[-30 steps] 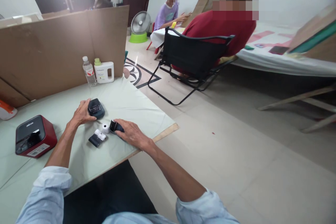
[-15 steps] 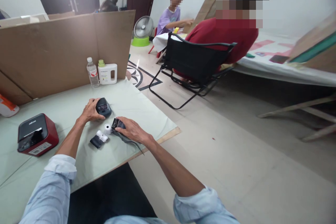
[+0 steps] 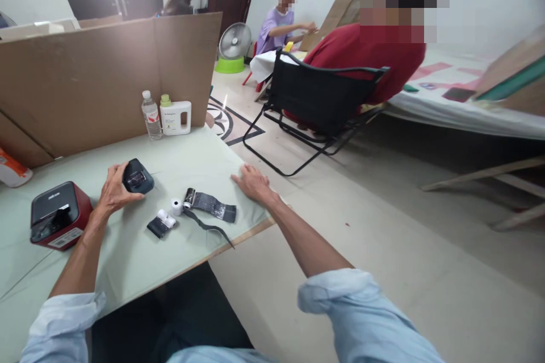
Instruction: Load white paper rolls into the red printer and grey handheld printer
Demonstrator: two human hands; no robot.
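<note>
Head view. Left hand (image 3: 114, 188) curled around one small dark handheld printer (image 3: 138, 177), its grip grasping the device where it rests on the surface (image 3: 128, 255), left of centre. Right hand (image 3: 252, 180) lies flat and released near the far right corner of the surface, fingers spread, holding nothing.

Between the hands: one white paper roll (image 3: 176, 206); one dark roll with its strip unwound (image 3: 209, 207) toward the right, a thin dark tail curling toward the near edge; one small black-and-white cartridge (image 3: 161, 223) just near of the paper roll. These three lie close together, apart from both hands.

Far left: one red label printer with a black top (image 3: 59, 221). At the far edge: one clear water bottle (image 3: 152, 115) and one white jug with a green cap (image 3: 175, 115), side by side against a brown cardboard screen (image 3: 106, 79).

The surface is pale green with a wooden edge strip. The room has a pale tiled floor, one black folding chair (image 3: 317, 108) holding a person in red (image 3: 366, 57), a second person in purple (image 3: 279, 25) farther off, one standing fan (image 3: 232, 45), and a cloth-covered bed (image 3: 460, 108) at right.
</note>
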